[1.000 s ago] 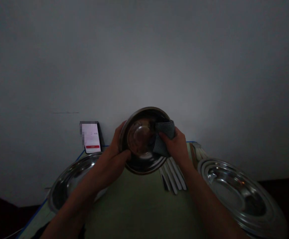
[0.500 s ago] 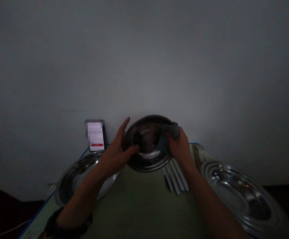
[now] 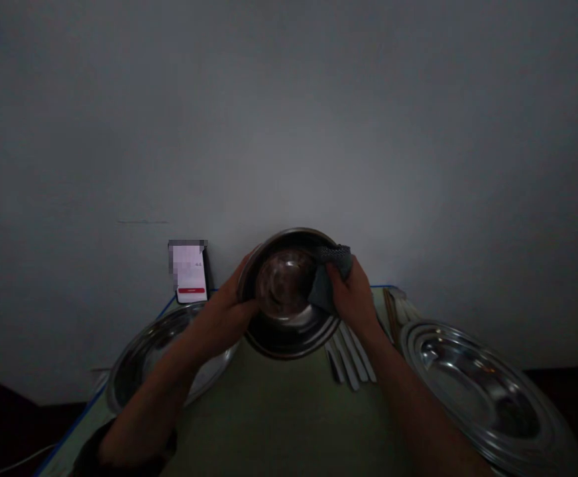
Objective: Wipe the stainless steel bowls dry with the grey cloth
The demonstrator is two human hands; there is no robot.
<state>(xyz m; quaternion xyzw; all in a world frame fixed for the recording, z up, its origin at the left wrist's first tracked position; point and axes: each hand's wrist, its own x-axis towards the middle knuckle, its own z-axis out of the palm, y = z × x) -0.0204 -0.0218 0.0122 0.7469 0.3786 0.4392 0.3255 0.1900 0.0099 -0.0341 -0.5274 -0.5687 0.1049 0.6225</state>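
A round stainless steel bowl [image 3: 289, 341] is held up above the table, its inside tilted towards me. My left hand [image 3: 234, 298] grips its left rim, with the thumb over the edge and the other fingers hidden behind. At the right rim, my right hand [image 3: 351, 285] is closed on a grey cloth [image 3: 323, 289], which lies against the bowl's inner wall. Below that hand, several knives [image 3: 349, 361] or similar flat-handled pieces of cutlery lie side by side, their upper ends hidden by the bowl.
A large steel basin [image 3: 130, 364] sits at the left, partly behind my left forearm. Stacked steel basins [image 3: 488, 397] stand at the right, with chopsticks [image 3: 391, 311] and pale utensils behind them. A phone [image 3: 191, 275] leans against the wall [image 3: 289, 132] at the green table's [image 3: 279, 424] back edge.
My left hand has closed onto the bowl's left rim, where its fingers were spread before. The bowl has turned a little and faces me more. The cloth stays at the right side.
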